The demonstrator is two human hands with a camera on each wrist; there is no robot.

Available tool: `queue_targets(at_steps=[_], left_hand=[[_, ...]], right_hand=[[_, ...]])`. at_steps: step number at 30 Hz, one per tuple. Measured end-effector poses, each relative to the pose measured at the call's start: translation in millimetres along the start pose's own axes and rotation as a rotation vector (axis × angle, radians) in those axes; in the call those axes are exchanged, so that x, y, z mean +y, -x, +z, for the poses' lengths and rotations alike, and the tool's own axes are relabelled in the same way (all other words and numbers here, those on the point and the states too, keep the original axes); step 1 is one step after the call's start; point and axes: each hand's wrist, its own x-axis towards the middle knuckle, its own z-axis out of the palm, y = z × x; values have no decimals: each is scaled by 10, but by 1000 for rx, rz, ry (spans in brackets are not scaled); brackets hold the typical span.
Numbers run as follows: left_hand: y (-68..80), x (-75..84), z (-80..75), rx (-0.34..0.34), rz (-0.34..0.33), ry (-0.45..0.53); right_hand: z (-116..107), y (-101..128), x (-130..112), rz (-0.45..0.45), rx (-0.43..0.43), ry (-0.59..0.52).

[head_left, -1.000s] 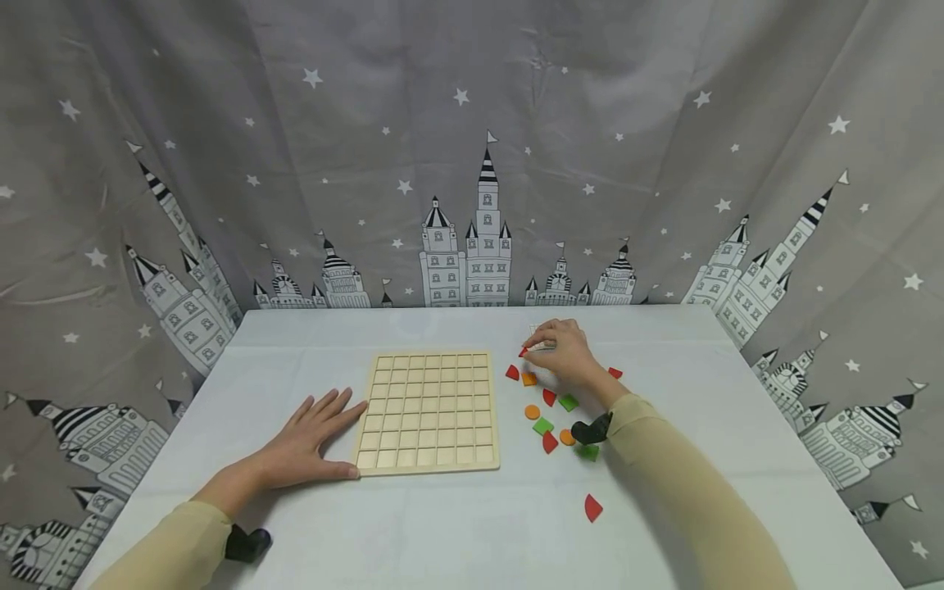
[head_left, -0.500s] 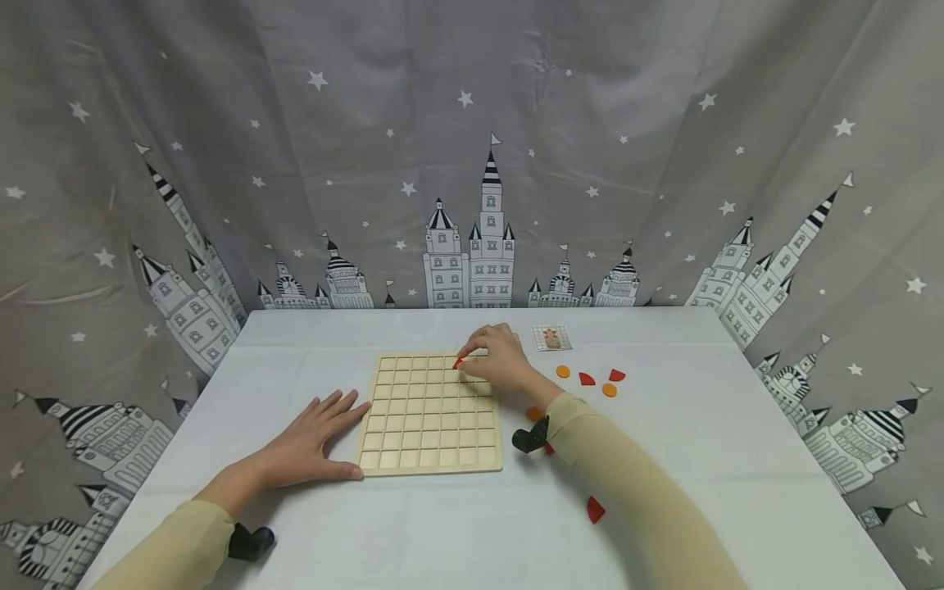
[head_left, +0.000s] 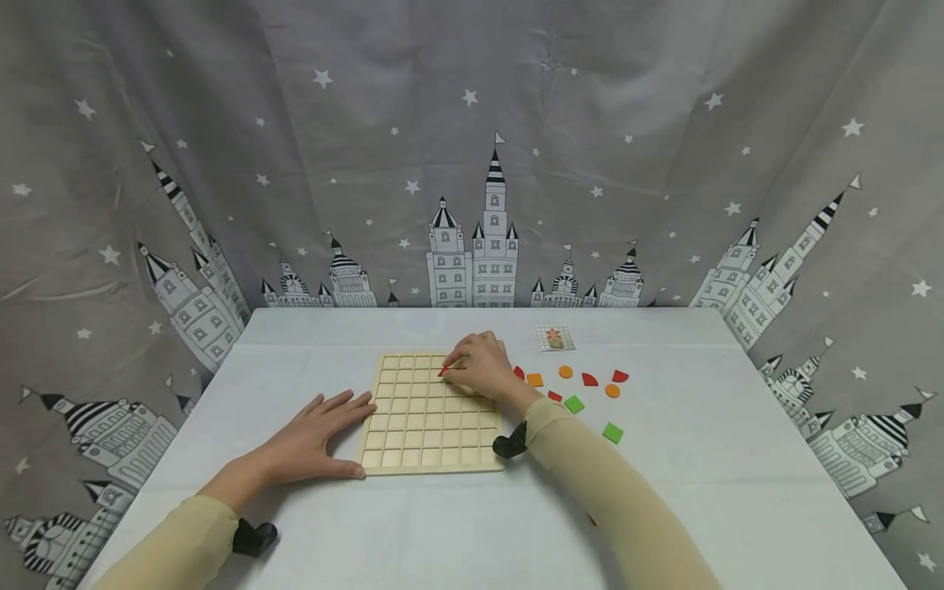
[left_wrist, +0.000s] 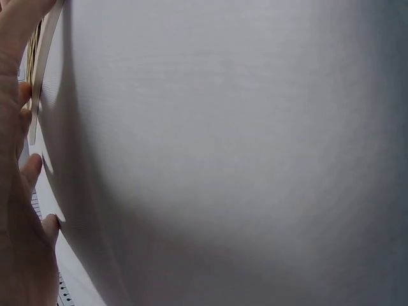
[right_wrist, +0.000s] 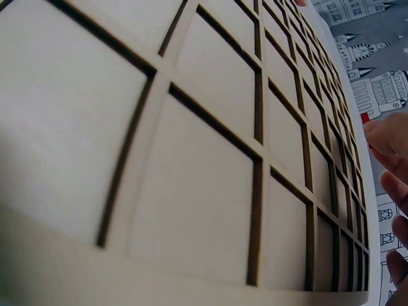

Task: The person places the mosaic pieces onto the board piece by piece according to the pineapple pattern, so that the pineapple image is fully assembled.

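Note:
My left hand [head_left: 317, 441] lies with fingers spread against the left edge of a wooden grid board [head_left: 413, 471]. Its fingertips and thumb touch the frame, and in the left wrist view the hand [left_wrist: 22, 191] shows only at the left margin. Above the board's upper right part, my right hand [head_left: 483, 366] pinches a small red piece [head_left: 443, 371] between thumb and fingers. Fingers hide most of that piece, so its full outline cannot be seen. The right wrist view has the grid's square compartments [right_wrist: 197, 166] up close, with the red piece [right_wrist: 365, 118] at the fingertips.
Right of the board lie loose flat pieces: red quarter-circles [head_left: 590, 379], orange discs [head_left: 565, 372], an orange square [head_left: 534, 380] and green squares [head_left: 613, 433]. A small picture card [head_left: 555, 338] lies behind them. A grey castle-print curtain [head_left: 472, 164] hangs behind the white table [head_left: 442, 533].
My right hand has carried the red piece left from beside the card to over the board's upper part, uncovering the card and several loose pieces. My left hand keeps its place at the board.

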Motion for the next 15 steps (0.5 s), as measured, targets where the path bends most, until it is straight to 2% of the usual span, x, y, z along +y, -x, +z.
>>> queue_targets(at_steps=[6, 15], left_hand=[[-16, -17, 24, 3, -24, 36], [-10, -29, 50, 10, -35, 22]], right_hand=[[87, -28, -11, 1, 8, 29], [150, -39, -50, -22, 23, 10]])
